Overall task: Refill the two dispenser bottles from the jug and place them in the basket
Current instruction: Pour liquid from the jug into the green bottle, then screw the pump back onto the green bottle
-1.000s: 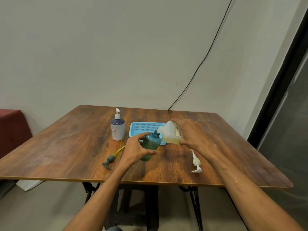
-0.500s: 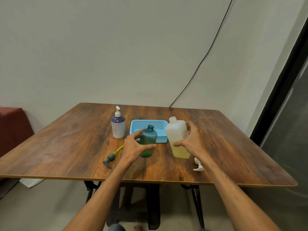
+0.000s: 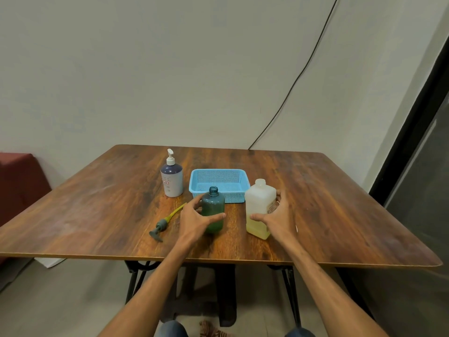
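Capping looks like the step in hand: the green bottle (image 3: 213, 207) stands upright with a bare neck. Its pump (image 3: 161, 224) lies on the table (image 3: 97, 215) just outside the left hand's (image 3: 194, 220) grip, to that hand's left.

The left hand wraps the bottle's belly, thumb across the near face and fingers curled round the far side. The right hand (image 3: 279, 220) wraps the jug (image 3: 260, 203) the same way, thumb low on the front and fingers behind. How firmly either one squeezes I cannot tell. Both containers rest on the wood, close together between the two grips.

To do this well, I would judge that the left hand should steady the bottle low. The right should let go of the jug only once it sits flat. The yellow dip tube then goes straight down the neck before the collar is turned, so the threads do not cross.

The bottle is cloudy green plastic, round-shouldered with a short ringed neck. The jug is milky, square-sided and uncapped, with pale yellow liquid only near its base and a label under the right fingers. The basket (image 3: 233, 197), just beyond both grips, is pale blue perforated plastic, shallow and rectangular. A white-and-purple pump bottle (image 3: 171, 178) stands beyond the left grip. The tabletop is smooth wood grain with a dull sheen.
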